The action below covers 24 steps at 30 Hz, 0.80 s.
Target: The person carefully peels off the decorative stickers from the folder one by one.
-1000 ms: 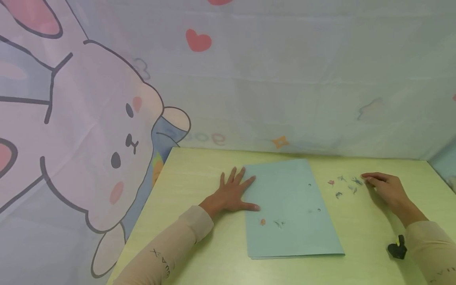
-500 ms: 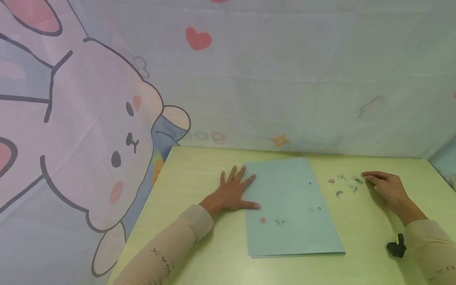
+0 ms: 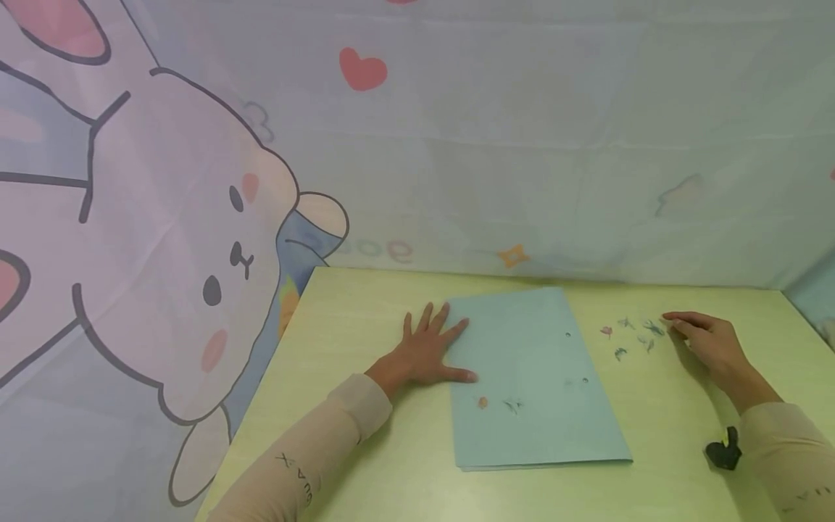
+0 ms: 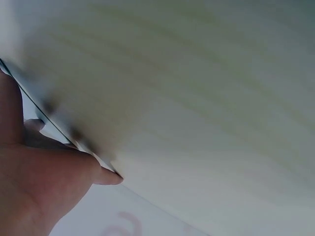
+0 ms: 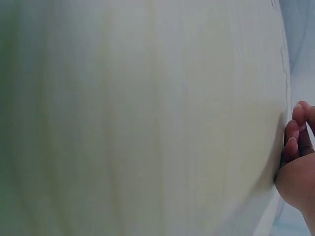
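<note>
A pale blue-green folder (image 3: 528, 348) with small round holes near its right side lies flat on the table. My left hand (image 3: 424, 355) rests with spread, straight fingers over its left edge, the thumb on the cover. Below the thumb, the cover bears a small orange flower-like piece (image 3: 483, 402) and a green sprig-like piece (image 3: 512, 406). Right of the folder lie several small flower- and leaf-like pieces, among them a pink one (image 3: 607, 331) and a dark bluish one (image 3: 654, 328). My right hand (image 3: 711, 344) is beside the bluish one, fingers bent, thumb and index tips close together; I cannot tell whether they pinch anything.
A small black object (image 3: 724, 451) with a yellow mark lies beside the right sleeve (image 3: 789, 449). The pale yellow table (image 3: 365, 297) ends at the back against a hanging cloth (image 3: 522, 145) printed with a rabbit and hearts.
Both hands, the folder and the small pieces keep their places. The head view has shifted very slightly.
</note>
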Each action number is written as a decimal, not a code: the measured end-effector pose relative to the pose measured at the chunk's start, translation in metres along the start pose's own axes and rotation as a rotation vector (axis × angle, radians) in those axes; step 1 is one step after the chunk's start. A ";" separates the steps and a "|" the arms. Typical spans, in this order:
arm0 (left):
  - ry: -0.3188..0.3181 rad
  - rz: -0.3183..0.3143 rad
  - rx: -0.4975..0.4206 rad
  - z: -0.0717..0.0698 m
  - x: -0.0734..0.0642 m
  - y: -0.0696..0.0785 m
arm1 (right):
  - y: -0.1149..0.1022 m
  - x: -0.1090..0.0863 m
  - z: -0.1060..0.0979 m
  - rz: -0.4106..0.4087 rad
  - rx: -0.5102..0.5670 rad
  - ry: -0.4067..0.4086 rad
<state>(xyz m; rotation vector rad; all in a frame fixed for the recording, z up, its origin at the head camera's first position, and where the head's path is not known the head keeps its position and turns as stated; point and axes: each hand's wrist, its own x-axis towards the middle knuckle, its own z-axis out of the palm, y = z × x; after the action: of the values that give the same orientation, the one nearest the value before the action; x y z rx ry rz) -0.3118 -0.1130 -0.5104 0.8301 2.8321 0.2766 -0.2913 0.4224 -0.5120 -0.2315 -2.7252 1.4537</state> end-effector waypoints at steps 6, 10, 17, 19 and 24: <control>0.004 -0.006 0.003 -0.002 -0.002 0.002 | 0.000 -0.002 0.002 -0.016 0.049 0.011; 0.000 -0.006 0.006 -0.002 -0.003 0.002 | 0.001 -0.004 0.003 -0.005 0.061 0.014; -0.005 0.000 0.016 -0.001 -0.002 0.002 | 0.000 -0.005 0.001 -0.008 0.075 0.014; -0.002 0.000 0.013 -0.001 -0.001 0.003 | -0.002 -0.005 0.001 -0.012 0.081 0.016; 0.017 0.000 0.005 0.001 -0.001 0.002 | -0.004 -0.005 0.000 -0.034 0.125 0.016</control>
<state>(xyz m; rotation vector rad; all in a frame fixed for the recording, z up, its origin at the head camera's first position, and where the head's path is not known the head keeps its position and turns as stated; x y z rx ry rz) -0.3103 -0.1117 -0.5104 0.8323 2.8501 0.2785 -0.2870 0.4200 -0.5083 -0.1898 -2.6001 1.5989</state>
